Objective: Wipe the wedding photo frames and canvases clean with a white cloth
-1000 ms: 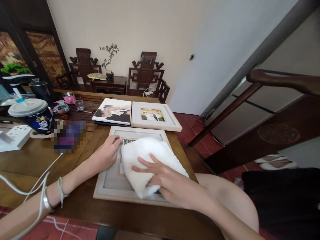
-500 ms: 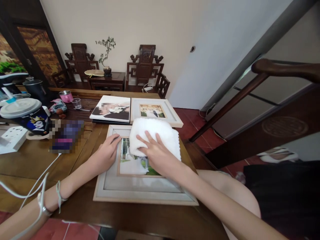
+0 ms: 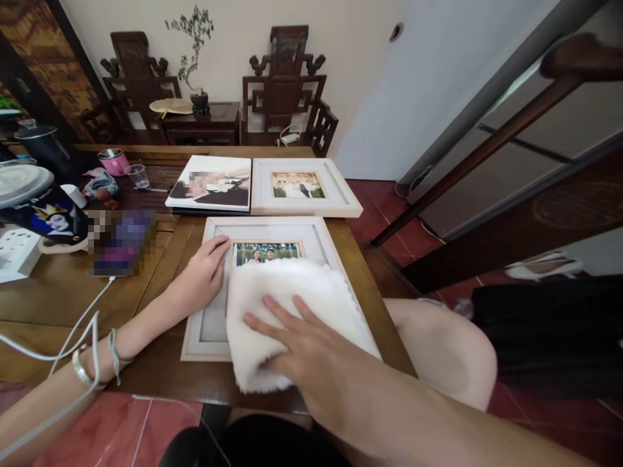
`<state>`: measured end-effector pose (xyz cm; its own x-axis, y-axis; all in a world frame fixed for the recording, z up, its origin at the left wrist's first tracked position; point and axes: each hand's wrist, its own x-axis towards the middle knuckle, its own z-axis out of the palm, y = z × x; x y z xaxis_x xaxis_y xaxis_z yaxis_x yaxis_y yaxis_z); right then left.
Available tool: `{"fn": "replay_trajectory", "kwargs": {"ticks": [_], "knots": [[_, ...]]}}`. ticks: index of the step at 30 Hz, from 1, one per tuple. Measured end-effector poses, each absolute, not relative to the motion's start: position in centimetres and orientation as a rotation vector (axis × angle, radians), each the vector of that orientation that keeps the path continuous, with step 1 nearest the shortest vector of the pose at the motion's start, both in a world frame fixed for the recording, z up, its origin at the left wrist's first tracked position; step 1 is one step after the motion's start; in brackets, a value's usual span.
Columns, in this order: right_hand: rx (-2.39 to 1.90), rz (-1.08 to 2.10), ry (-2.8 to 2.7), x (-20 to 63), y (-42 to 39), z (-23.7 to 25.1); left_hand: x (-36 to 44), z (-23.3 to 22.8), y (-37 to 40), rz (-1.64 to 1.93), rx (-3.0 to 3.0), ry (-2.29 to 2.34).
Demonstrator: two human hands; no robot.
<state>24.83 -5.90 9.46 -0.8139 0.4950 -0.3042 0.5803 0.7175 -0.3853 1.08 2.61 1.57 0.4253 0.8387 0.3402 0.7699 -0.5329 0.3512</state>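
A pale wooden picture frame (image 3: 265, 223) lies face up near the table's corner, an outdoor photo (image 3: 253, 253) of two people at its middle. My left hand (image 3: 204, 275) grips the frame's left side, its fingers bent over the border. Spread across a fluffy white cloth (image 3: 316, 277) are the fingers of my right hand (image 3: 311, 357); the thumb is tucked under a fold, so the hand holds the cloth. The cloth covers the lower right of the frame and most of the photo, and hangs past the near edge.
Behind the frame lie a photo panel (image 3: 238, 168) and a second framed photo (image 3: 335, 170). To the left are a phone (image 3: 121, 243) on a white cable (image 3: 80, 334), a lidded drink cup (image 3: 53, 207), a pink mug (image 3: 115, 162) and a clear cup (image 3: 138, 176). A stool (image 3: 452, 344) stands right.
My right hand has drawn the cloth toward me, from the photo's upper right to the frame's near edge, uncovering the top of the photo. My left hand stays on the frame. The view has tilted down.
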Motion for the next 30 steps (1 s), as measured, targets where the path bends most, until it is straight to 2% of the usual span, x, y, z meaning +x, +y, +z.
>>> {"fn": "replay_trajectory", "kwargs": {"ticks": [3, 7, 9, 15, 23, 27, 30], "knots": [[1.016, -0.537, 2.812, 24.0, -3.0, 7.7, 0.9, 1.8, 2.8, 0.707, 2.553, 1.414], [1.277, -0.134, 2.869, 23.3, 1.9, 6.1, 0.7, 2.1, 2.9, 0.675, 2.573, 1.386], [1.304, -0.064, 2.827, 22.8, 3.6, 6.0, 0.6, 2.3, 2.8, 0.669, 2.572, 1.383], [1.18, -0.157, 2.779, 22.1, 1.5, 7.3, 0.7, 2.5, 2.7, 0.677, 2.522, 1.422], [0.667, -0.651, 2.756, 25.3, -6.4, 9.1, 1.1, 2.5, 2.3, 0.667, 2.524, 1.431], [0.68, -0.719, 2.834, 25.5, -6.1, 8.7, 1.1, 2.9, 2.2, 0.663, 2.514, 1.413], [0.832, -0.608, 2.895, 25.1, -3.6, 7.9, 0.9, 3.0, 2.3, 0.632, 2.512, 1.406]]}}
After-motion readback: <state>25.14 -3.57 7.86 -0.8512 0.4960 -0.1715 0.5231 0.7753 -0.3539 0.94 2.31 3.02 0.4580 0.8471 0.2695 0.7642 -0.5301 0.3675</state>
